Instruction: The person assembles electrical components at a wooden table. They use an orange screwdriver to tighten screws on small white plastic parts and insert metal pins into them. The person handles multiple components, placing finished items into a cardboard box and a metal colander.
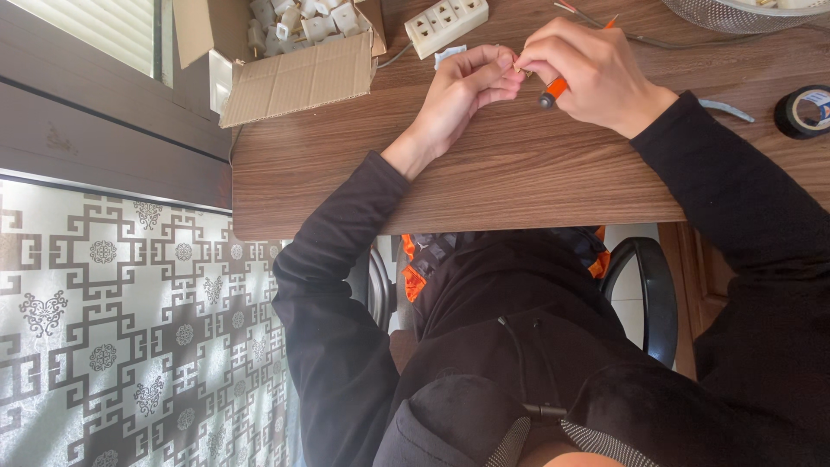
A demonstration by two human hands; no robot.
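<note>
Right hand [596, 73]: closed around an orange-handled screwdriver [558, 86], its dark butt end showing below the fist and an orange tip above the knuckles; fingertips meet those of the other hand.
Left hand [467, 86]: fingers curled, pinching a small part [519, 67] against the right fingertips; the part is too small and too covered to tell its kind.
Position of both: resting on the wooden table [519, 173], near its far middle, wrists in black sleeves.
Power strip [447, 24]: white, several sockets, lying just beyond the left hand.
White piece [450, 54]: small, flat on the table, between the power strip and the left hand.
Cardboard box [294, 60]: open, at the table's left corner, filled with white plastic fittings.
Tape roll [804, 111]: black, at the right edge, well apart from the hands.
Curved strip [726, 108]: pale, just beside the right wrist.
Wire-mesh basket [743, 13]: upper right corner, partly out of view.
Cable [605, 26]: thin, running across the table beyond the right hand.
</note>
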